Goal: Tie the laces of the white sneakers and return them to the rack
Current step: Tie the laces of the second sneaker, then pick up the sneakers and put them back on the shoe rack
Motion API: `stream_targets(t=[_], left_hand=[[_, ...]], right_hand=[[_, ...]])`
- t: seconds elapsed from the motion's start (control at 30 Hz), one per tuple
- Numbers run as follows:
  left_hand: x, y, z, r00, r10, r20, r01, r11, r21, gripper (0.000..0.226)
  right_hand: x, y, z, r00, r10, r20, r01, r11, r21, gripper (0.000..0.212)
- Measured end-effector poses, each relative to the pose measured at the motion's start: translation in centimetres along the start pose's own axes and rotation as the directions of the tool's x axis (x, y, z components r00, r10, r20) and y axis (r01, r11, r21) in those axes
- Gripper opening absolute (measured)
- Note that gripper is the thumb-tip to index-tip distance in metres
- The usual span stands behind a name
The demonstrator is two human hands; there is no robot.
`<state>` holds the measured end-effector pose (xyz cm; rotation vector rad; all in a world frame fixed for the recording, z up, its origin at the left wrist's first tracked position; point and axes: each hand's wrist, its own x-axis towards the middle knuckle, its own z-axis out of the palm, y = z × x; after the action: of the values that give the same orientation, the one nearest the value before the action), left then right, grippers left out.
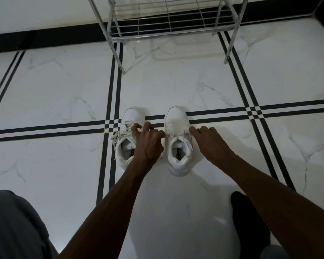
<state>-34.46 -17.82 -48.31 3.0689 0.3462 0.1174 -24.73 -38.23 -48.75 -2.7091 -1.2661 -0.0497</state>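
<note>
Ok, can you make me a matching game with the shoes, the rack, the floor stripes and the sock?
Things:
1. sneakers
2. rack
3. floor stripes
4. sock

Descriptions:
A. shiny metal, nothing on its bottom shelf
B. black, on a foot at bottom right
C. white, side by side on the floor
D. black, crossing the white tiles

Pairs: 1-C, 2-A, 3-D, 4-B

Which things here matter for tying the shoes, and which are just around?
Part of the job: left sneaker, right sneaker, their loose laces, metal rack, left hand, right hand.

Just around: marble floor, black sock.
</note>
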Motion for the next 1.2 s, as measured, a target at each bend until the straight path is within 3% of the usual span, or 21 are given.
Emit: stream_targets(t=[0.1, 0.17, 0.23, 0.3, 0.33, 0.37, 0.43, 0.5, 0.57, 0.6, 0.67, 0.7, 0.73, 0.83, 1.07, 1.2], left_hand=[[0.0, 0.2, -0.2, 0.999, -0.048, 0.024, 0.050, 0.996, -0.069, 0.027], [0.1, 0.0, -0.3, 0.999, -0.040, -0.009, 0.038, 0.991, -0.126, 0.015], [0.2, -0.4, -1.0, 0.997, -0.060, -0.053, 0.049, 0.980, -0.191, 0.017], [0.2, -1.6, -2.0, 0.978, -0.192, -0.076, 0.163, 0.945, -0.283, 0.028], [0.1, -2.4, -2.5, 0.956, -0.279, -0.089, 0.238, 0.918, -0.318, 0.032], [-0.1, -3.5, -3.1, 0.921, -0.375, -0.109, 0.319, 0.883, -0.343, 0.036], [-0.7, -6.1, -3.8, 0.833, -0.550, -0.057, 0.486, 0.778, -0.398, 0.048], [-1.7, -8.5, -3.6, 0.765, -0.622, 0.167, 0.622, 0.647, -0.441, 0.067], [-2.7, -9.6, -3.9, 0.737, -0.531, 0.417, 0.672, 0.514, -0.533, 0.080], [-3.1, -9.4, -4.2, 0.714, -0.470, 0.519, 0.697, 0.402, -0.594, 0.076], [-4.0, -8.6, -4.5, 0.710, -0.349, 0.611, 0.701, 0.277, -0.657, 0.035], [-4.2, -8.3, -4.4, 0.721, -0.317, 0.616, 0.691, 0.255, -0.677, 0.012], [-4.6, -8.0, -4.3, 0.720, -0.301, 0.625, 0.692, 0.245, -0.679, 0.009], [-4.7, -8.0, -3.0, 0.726, -0.281, 0.628, 0.685, 0.211, -0.697, 0.043], [-2.4, -5.5, -1.9, 0.757, -0.397, 0.519, 0.643, 0.309, -0.701, 0.035], [-0.7, -3.3, -4.0, 0.778, -0.426, 0.461, 0.606, 0.318, -0.729, 0.048]], right_hand=[[0.2, -0.8, 0.5, 0.990, 0.139, 0.036, -0.142, 0.982, 0.122, 0.029], [0.2, -1.2, 0.6, 0.965, 0.248, 0.090, -0.264, 0.892, 0.368, 0.007], [0.4, -1.5, 0.1, 0.902, 0.327, 0.282, -0.432, 0.660, 0.615, 0.025], [0.6, -1.6, -0.9, 0.781, 0.300, 0.549, -0.625, 0.374, 0.685, 0.058], [0.6, -1.7, -1.2, 0.739, 0.256, 0.623, -0.673, 0.312, 0.671, 0.072], [0.6, -1.8, -1.4, 0.732, 0.226, 0.643, -0.678, 0.331, 0.656, 0.085], [0.7, -1.9, -1.5, 0.767, 0.241, 0.595, -0.627, 0.474, 0.618, 0.096], [1.0, -2.4, -1.2, 0.802, 0.325, 0.502, -0.591, 0.552, 0.588, 0.082], [1.6, -3.5, -0.9, 0.815, 0.391, 0.428, -0.580, 0.537, 0.612, 0.068], [2.0, -4.1, -0.8, 0.813, 0.412, 0.411, -0.581, 0.529, 0.618, 0.061], [2.7, -5.1, -0.7, 0.816, 0.434, 0.383, -0.576, 0.539, 0.615, 0.050], [3.0, -5.4, -0.6, 0.817, 0.439, 0.374, -0.573, 0.548, 0.610, 0.048], [3.2, -5.6, -0.5, 0.813, 0.447, 0.373, -0.578, 0.551, 0.601, 0.048], [3.5, -5.7, -0.4, 0.807, 0.462, 0.366, -0.585, 0.548, 0.598, 0.047], [4.0, -3.9, -0.3, 0.816, 0.462, 0.348, -0.567, 0.518, 0.640, 0.061], [4.7, -1.8, -3.3, 0.825, 0.467, 0.319, -0.537, 0.472, 0.699, 0.066]])
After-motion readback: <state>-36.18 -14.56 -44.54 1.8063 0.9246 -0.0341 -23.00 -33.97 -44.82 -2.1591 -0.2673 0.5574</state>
